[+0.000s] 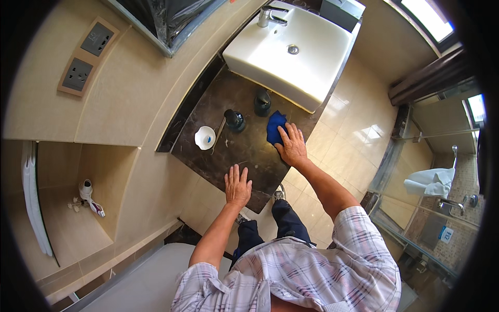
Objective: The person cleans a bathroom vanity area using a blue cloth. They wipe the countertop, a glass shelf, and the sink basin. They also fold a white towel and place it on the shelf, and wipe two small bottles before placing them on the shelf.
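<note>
Under the fingers of my right hand (292, 146) a crumpled blue cloth (275, 126) is pressed on the dark marble countertop (210, 165). My left hand (237, 187) rests flat near the counter's front edge, fingers spread, holding nothing. Beyond the hands stand two dark pump bottles, one (235, 121) by the middle of the counter and the other (262, 103) close to the basin. A small white scalloped dish (205, 138) with a blue spot inside sits at the left, beside a thin stick (220, 129).
A white rectangular basin (319, 46) with a chrome faucet (269, 16) stands on the far part of the counter. A grey box (343, 13) is behind it. Wall sockets (87, 56) and an open niche with a hair dryer (89, 195) are at left; a glass shower enclosure with a hanging towel (430, 182) is at right.
</note>
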A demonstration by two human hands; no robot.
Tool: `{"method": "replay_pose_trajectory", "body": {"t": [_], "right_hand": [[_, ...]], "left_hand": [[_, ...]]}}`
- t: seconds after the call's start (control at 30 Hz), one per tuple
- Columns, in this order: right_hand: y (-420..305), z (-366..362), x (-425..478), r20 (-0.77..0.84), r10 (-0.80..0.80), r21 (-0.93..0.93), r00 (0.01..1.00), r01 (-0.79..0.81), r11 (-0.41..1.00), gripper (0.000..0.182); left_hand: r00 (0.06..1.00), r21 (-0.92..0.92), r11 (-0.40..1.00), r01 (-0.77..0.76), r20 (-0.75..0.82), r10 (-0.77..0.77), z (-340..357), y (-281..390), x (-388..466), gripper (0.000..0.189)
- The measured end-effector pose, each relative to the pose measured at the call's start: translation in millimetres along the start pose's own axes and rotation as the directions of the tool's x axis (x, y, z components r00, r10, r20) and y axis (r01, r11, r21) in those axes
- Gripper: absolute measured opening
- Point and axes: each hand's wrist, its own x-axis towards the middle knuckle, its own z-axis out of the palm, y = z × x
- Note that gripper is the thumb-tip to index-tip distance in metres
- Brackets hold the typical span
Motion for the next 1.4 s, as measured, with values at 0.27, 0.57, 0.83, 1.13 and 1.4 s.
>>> {"method": "replay_pose_trajectory", "body": {"t": [0.27, 0.57, 0.83, 1.13, 1.4], "right_hand": [[-55, 42, -38, 0.024, -0.188, 0.099, 0.982, 0.185, 0.978, 0.06], [-84, 40, -97, 0.143, -0.335, 0.272, 0.931, 0.288, 0.918, 0.037], [-63, 22, -124, 0.063, -0.079, 0.269, 0.995, 0.06, 0.961, 0.035], [-22, 12, -91, -0.122, 0.365, 0.5, 0.923, -0.26, 0.826, 0.029], [-95, -90, -39, -0.098, 0.092, 0.816, 0.991, 0.028, 0.578, 0.035]], "left_hand": [[0.988, -0.356, 0.928, 0.108, -0.063, -0.139, -10, -11, 27, 0.063], [0.879, -0.292, 0.954, -0.071, -0.47, -0.078, -77, -16, 176, 0.077], [0.973, -0.458, 0.887, 0.063, -0.168, -0.156, -53, -37, 201, 0.09], [0.969, -0.577, 0.813, 0.077, -0.148, -0.196, -52, -29, 180, 0.066], [0.982, -0.892, 0.447, 0.063, -0.024, -0.186, -90, 36, 82, 0.06]]}}
